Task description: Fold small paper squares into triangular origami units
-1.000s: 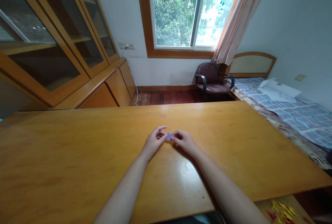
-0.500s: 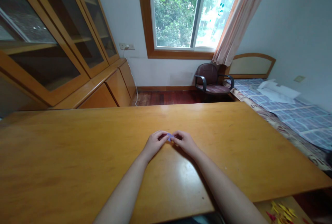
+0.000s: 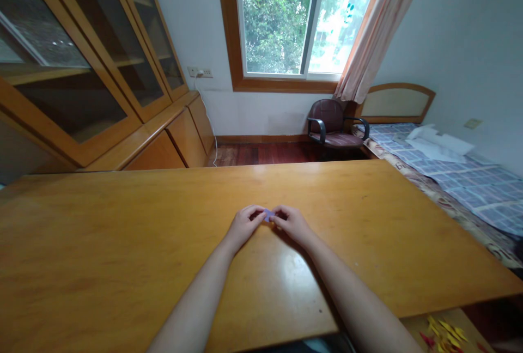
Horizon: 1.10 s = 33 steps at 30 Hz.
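Note:
Both my hands meet at the middle of a long wooden table (image 3: 122,244). Between their fingertips is a small blue-violet piece of paper (image 3: 268,214), mostly covered by the fingers. My left hand (image 3: 244,225) pinches its left side with fingers curled. My right hand (image 3: 291,223) pinches the right side the same way. Both hands rest low on the tabletop, forearms stretched out from the near edge.
Small yellow and red folded paper pieces (image 3: 443,334) lie on a lower surface at the bottom right. A glass-door cabinet (image 3: 81,70) stands on the left. A dark armchair (image 3: 333,124) sits under the window, and a bed (image 3: 457,173) runs along the right.
My left index finger, stretched out a second ago, has curled down onto the paper. The hands have drawn slightly closer together; otherwise they stay in place.

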Tool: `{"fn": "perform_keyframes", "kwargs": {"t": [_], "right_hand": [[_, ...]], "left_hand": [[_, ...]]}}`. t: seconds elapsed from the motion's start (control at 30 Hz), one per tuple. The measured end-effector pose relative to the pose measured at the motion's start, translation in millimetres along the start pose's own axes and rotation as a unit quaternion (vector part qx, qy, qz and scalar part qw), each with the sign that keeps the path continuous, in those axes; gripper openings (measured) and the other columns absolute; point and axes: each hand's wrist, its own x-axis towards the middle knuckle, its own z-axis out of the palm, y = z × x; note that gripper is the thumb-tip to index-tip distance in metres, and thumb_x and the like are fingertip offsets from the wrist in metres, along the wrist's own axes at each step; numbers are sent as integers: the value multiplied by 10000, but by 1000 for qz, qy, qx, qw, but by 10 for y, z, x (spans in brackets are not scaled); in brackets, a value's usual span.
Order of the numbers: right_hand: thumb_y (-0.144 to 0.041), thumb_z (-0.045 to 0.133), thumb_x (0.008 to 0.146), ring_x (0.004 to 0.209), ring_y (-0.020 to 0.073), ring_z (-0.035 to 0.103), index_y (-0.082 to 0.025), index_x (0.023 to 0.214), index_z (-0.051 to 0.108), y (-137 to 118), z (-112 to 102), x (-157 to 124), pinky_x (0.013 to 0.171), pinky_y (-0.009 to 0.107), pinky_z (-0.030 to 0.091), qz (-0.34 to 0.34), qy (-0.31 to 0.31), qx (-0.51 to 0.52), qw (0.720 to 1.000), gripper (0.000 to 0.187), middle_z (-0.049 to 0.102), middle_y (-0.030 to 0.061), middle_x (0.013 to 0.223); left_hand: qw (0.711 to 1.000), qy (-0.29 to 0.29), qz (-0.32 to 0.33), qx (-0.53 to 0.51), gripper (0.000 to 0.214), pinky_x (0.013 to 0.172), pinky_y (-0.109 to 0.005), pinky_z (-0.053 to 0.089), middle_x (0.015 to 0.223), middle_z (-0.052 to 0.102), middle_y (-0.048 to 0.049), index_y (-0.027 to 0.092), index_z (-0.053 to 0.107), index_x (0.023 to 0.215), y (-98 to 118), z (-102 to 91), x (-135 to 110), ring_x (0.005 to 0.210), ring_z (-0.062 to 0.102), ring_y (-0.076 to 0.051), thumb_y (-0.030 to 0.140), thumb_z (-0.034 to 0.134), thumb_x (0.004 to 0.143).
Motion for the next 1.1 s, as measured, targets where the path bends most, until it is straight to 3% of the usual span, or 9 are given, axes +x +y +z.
{"fn": "perform_keyframes", "kwargs": {"t": [1.1], "right_hand": [[-390,664,842,588,127,535,-158,861,685,10,-1,5,571,228,417,4,-6,-11,1000,233,594,-23,612]], "left_hand": [[1000,1,3,15,185,825,-300,499,935,731,-46,196,714,921,37,-13,-4,893,663,-200,310,572,888]]}}
